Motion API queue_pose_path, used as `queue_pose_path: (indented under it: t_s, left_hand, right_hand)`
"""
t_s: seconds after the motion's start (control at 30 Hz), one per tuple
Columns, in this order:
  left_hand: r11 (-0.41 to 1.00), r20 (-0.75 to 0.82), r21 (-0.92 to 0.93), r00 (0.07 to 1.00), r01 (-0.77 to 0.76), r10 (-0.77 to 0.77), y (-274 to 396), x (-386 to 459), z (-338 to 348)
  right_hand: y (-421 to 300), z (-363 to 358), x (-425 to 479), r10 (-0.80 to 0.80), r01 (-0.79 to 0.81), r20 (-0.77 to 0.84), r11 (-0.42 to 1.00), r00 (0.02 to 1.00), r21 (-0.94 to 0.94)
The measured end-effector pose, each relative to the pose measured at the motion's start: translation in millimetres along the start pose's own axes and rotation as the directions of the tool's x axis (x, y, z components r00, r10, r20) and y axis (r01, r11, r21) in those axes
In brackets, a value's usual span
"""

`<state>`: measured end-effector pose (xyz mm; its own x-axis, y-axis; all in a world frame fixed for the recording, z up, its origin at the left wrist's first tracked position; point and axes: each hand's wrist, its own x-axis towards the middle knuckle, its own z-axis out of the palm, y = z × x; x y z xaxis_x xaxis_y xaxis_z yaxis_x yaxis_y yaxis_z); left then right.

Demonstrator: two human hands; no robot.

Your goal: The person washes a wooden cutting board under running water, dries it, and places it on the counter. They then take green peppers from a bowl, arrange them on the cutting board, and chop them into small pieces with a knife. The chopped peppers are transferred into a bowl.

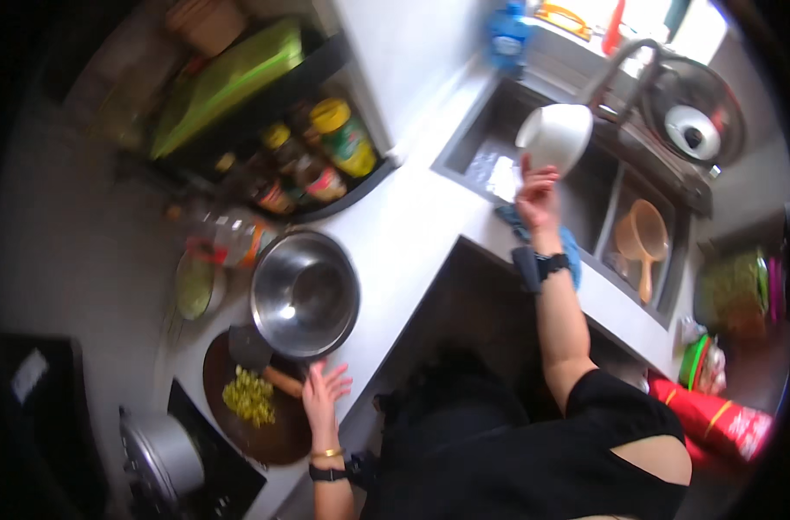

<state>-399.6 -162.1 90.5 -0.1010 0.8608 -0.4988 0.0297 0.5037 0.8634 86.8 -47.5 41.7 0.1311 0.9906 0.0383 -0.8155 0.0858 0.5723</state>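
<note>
My right hand (pixel 539 201) grips a white bowl (pixel 560 136) from below, above the sink (pixel 460 153); the bowl is tilted on its side. Beside the counter's front edge, my left hand (pixel 323 393) has its fingers spread and holds nothing. Its fingertips are right at the rim of a stainless steel mixing bowl (pixel 306 292); contact cannot be made out. The steel bowl looks empty. Next to that hand, a cleaver (pixel 250 348) with a wooden handle lies on a round, dark chopping board (pixel 271 445). Chopped green-yellow pieces (pixel 248 395) are heaped on the board.
A plastic bottle (pixel 226 237) and a bowl with pale green contents (pixel 196 283) stand behind the steel bowl. Seasoning bottles (pixel 304 169) fill a corner shelf. A pot (pixel 164 452) sits at lower left. The faucet (pixel 619 71) arches near the sink, where an orange ladle (pixel 642 234) lies.
</note>
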Motion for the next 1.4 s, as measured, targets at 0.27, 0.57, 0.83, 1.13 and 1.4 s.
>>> queue_pose_path:
  t_s: [0.27, 0.57, 0.83, 1.13, 1.4]
  left_hand:
    - [0.999, 0.091, 0.015, 0.995, -0.051, 0.050, 8.2, 35.3, 16.7]
    - [0.989, 0.326, -0.120, 0.945, 0.086, -0.042, 5.9, -6.6, 1.8]
    - [0.777, 0.055, -0.628, 0.998, 0.043, -0.011, -34.7, -111.8, -116.4]
    - [0.556, -0.438, -0.733, 0.897, -0.391, 0.053, -117.5, -175.0, -232.3]
    - [0.526, -0.493, -0.744, 0.870, -0.412, -0.017, -139.0, -176.5, -308.2]
  right_hand:
    - [31.9, -18.2, -87.4, -0.142, -0.252, -0.354, 0.471, 0.924, -0.845]
    - [220.1, -17.0, -130.7, 0.014, -0.624, -0.673, -0.360, 0.740, -0.693]
    - [345.2, -86.9, -149.8, 0.280, -0.403, -0.888, -0.813, 0.364, -0.421]
    - [416.2, -247.3, -131.2, 0.719, 0.750, -0.252, -0.659, 0.648, 0.049]
    - [437.4, -254.3, -107.9, 0.460, 0.503, -0.240, -0.848, 0.855, 0.167]
